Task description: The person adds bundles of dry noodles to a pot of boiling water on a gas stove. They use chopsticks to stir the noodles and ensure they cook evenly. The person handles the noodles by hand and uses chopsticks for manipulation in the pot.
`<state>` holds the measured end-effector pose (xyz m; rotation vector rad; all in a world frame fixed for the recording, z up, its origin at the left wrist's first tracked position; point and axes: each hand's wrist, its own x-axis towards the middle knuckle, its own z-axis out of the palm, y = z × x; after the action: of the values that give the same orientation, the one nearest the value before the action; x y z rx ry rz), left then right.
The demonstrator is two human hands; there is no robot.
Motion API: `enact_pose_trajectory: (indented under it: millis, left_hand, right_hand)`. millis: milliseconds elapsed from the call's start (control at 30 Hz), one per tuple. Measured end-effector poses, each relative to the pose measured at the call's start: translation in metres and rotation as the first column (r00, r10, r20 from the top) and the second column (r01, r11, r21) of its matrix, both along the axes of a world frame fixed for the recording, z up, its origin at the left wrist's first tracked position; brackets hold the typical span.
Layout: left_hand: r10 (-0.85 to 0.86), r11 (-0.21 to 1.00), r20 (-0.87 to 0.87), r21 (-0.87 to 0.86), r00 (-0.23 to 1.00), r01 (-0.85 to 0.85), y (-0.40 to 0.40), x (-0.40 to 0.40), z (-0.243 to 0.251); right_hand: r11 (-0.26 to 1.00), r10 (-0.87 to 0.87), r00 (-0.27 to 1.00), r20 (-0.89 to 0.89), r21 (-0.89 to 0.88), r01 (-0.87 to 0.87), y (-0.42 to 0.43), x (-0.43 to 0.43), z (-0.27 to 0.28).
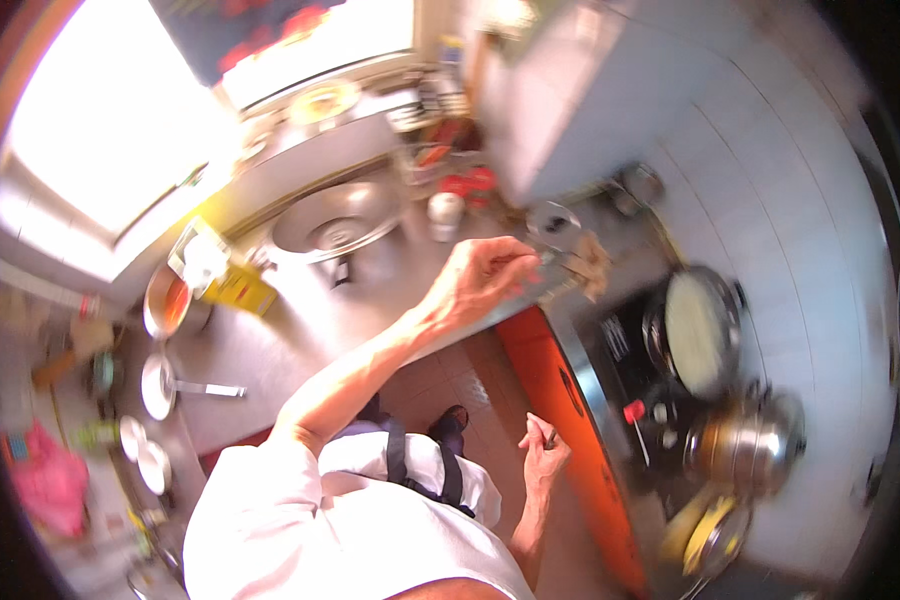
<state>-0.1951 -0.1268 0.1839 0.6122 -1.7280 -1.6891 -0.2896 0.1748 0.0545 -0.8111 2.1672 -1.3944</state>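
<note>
My left hand (487, 277) reaches over the edge of the steel counter (307, 337), its fingers curled together. Blur hides whether anything is pinched in them. Just beyond its fingertips are a crumpled brown cloth or paper (591, 266) and a clear round container (553, 223). Lower down, beside the orange cabinet front (547, 360), my right hand (546, 454) is closed in front of my body. A small dark object (550, 441) shows between its thumb and fingers; its kind is unclear.
A large metal basin (292, 225) and a yellow box (244, 291) stand on the counter. To the right, a black stove (619, 352) bears a pan with a pale round food (691, 330) and a steel pot (750, 446). Bowls (157, 386) line the left side.
</note>
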Motion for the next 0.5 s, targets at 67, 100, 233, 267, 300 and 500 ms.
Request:
enact_pose_trajectory:
  millis: [67,100,233,267,300,500]
  left_hand:
    - [0.207,0.978,0.018,-0.040,0.978,-0.206,-0.022,0.085,-0.009]
    - [0.342,0.939,-0.047,-0.025,0.939,-0.343,-0.030,0.125,-0.020]
    - [0.714,0.694,0.090,-0.216,0.694,-0.687,-0.050,0.310,-0.020]
    - [0.789,0.614,0.251,-0.372,0.561,-0.696,-0.051,0.343,-0.017]
    - [0.841,0.541,0.375,-0.568,0.391,-0.620,-0.049,0.368,-0.005]
    - [0.784,0.598,0.507,-0.773,0.358,-0.214,-0.084,0.477,-0.033]
  right_hand:
    - [0.990,0.141,0.988,-0.057,-0.006,-0.141,-0.028,0.005,0.003]
    - [0.981,0.189,0.976,-0.111,-0.011,-0.192,-0.040,0.009,0.004]
    - [0.930,0.366,0.916,-0.162,0.029,-0.367,-0.101,0.044,0.039]
    - [0.920,0.391,0.906,-0.165,0.024,-0.392,-0.115,0.054,0.044]
    - [0.911,0.407,0.900,-0.158,0.006,-0.411,-0.128,0.066,0.044]
    - [0.807,0.568,0.792,-0.223,-0.035,-0.589,-0.204,0.156,0.062]
